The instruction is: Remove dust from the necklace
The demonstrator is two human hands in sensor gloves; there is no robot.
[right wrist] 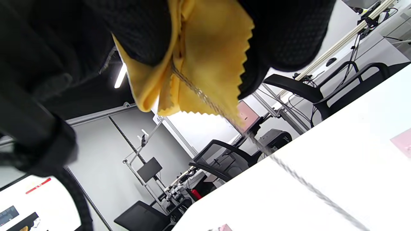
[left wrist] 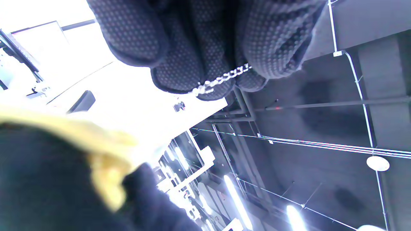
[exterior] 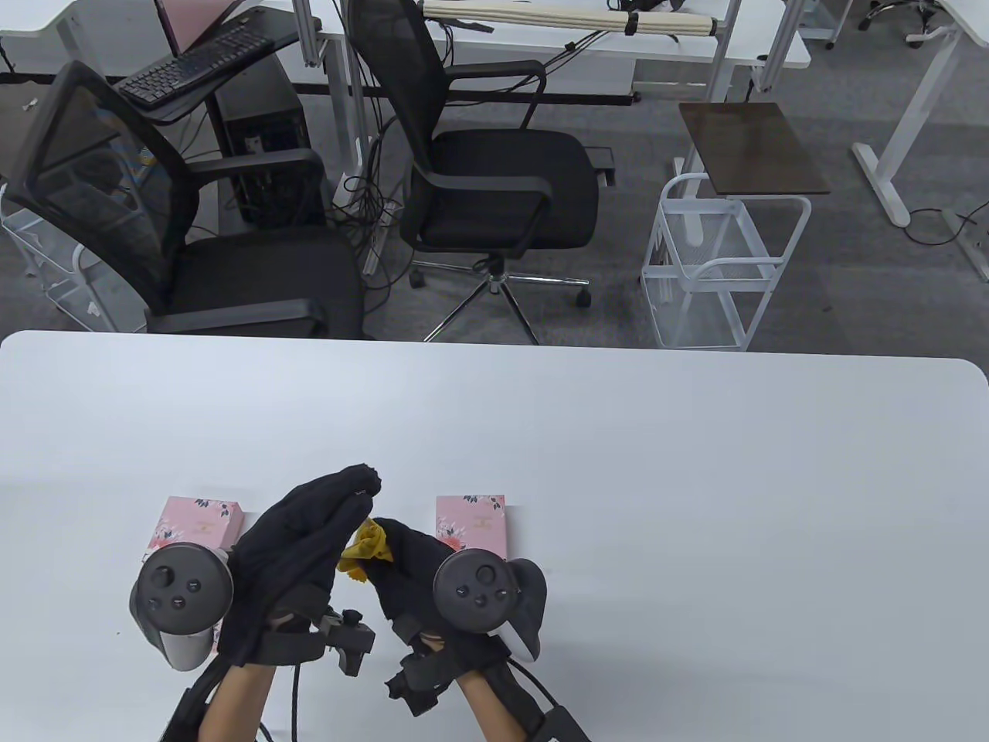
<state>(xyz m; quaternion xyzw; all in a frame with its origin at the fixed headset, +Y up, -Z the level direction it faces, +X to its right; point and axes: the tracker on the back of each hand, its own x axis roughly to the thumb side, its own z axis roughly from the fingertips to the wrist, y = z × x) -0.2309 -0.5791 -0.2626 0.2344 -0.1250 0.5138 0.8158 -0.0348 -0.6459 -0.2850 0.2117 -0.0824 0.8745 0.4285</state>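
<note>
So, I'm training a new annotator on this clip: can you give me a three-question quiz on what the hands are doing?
1. True or false: the right hand holds a yellow cloth.
2. What does the left hand pinch? A) silver chain B) pen C) ring
3. How many pink boxes lie on the white table?

Key: 1 true; 2 A; 3 two: one beside the left hand, one beside the right.

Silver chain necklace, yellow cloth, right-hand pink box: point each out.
silver chain necklace (left wrist: 221,79): left wrist view, links between gloved fingertips.
yellow pinked-edge cloth (right wrist: 208,61): right wrist view, flat middle.
pink floral box (exterior: 471,522): table view, lid centre.
</note>
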